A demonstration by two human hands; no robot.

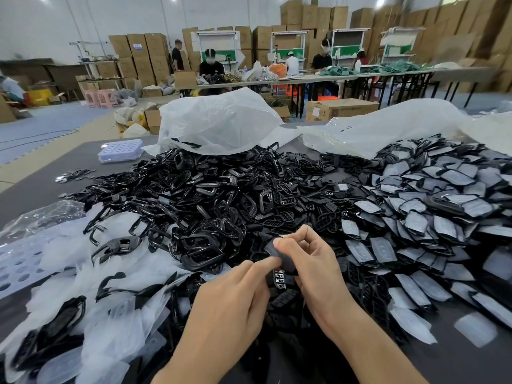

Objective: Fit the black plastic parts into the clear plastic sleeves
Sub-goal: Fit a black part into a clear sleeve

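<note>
Both hands meet low in the middle of the table over a small black plastic part (280, 275) with button holes. My left hand (235, 297) pinches its lower left side with thumb and fingers. My right hand (310, 261) grips a dark grey piece (277, 252) at the part's top, fingers curled round it. A big heap of glossy black frames (194, 200) fills the table's middle. Clear plastic sleeves (110, 314) lie piled at the left, some with black parts inside. Sleeved finished pieces (432, 217) spread across the right.
Two large white plastic bags (221, 120) lie behind the heap. A pale perforated tray (120, 151) sits at the far left of the dark table (33, 189). Behind, people work at long tables in front of stacked cardboard boxes (144, 59).
</note>
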